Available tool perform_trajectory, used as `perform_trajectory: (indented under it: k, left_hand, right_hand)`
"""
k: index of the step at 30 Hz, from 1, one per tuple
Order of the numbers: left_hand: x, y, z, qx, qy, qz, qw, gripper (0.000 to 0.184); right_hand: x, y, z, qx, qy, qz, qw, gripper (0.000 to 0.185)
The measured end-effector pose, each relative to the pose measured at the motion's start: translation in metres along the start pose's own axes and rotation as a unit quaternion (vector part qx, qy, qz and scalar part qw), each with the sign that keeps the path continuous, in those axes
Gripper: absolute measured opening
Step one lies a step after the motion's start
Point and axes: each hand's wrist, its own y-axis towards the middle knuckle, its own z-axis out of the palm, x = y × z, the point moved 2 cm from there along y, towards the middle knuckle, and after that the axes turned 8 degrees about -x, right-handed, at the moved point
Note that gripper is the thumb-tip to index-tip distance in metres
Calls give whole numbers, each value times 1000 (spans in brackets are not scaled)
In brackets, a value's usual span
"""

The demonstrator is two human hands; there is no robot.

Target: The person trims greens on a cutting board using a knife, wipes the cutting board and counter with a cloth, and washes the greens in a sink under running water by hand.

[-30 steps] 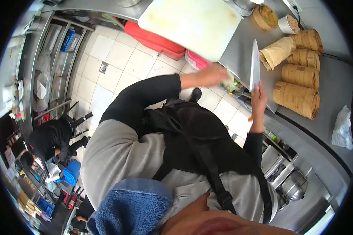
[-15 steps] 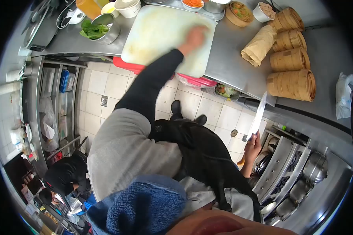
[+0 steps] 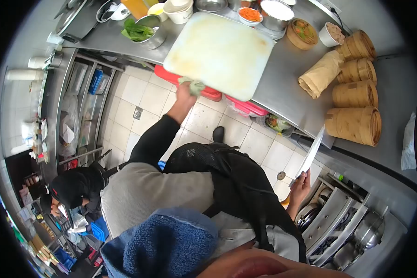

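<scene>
My left hand [image 3: 184, 98] is closed on a pale green cleaning cloth [image 3: 195, 87], just off the near left edge of the white cutting board [image 3: 220, 53]. Faint brownish stains mark the board, and nothing lies on it. Out to the side, my right hand [image 3: 300, 191] grips a large kitchen knife [image 3: 311, 154] by its light brown handle, with the blade pointing up toward the counter's edge. Red lidded containers [image 3: 211, 94] sit below the board's near edge.
Bamboo steamers [image 3: 354, 126] and a brown paper bundle [image 3: 320, 74] stand on the right of the steel counter [image 3: 282, 95]. Bowls of shredded carrot [image 3: 250, 15] and leafy greens [image 3: 138, 31] line the back and left. Another person [image 3: 76, 187] bends over behind at lower left.
My left hand has moved from the far right part of the board toward me and left, off its near edge, and the cloth now shows. My right hand still holds the knife.
</scene>
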Motion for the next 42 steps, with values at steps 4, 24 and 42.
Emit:
perform_trajectory:
  k: [4, 24, 42]
  left_hand:
    - [-23, -30, -6, -53, 128, 192, 972, 26]
    - [-168, 24, 194, -76, 647, 570, 500, 40]
    - [-83, 28, -28, -228, 112, 363, 897, 20]
  right_hand:
    - [17, 15, 18, 25, -3, -29, 999, 42]
    - [31, -29, 5, -36, -49, 9, 998, 42]
    - [-34, -4, -58, -21, -14, -22, 999, 41]
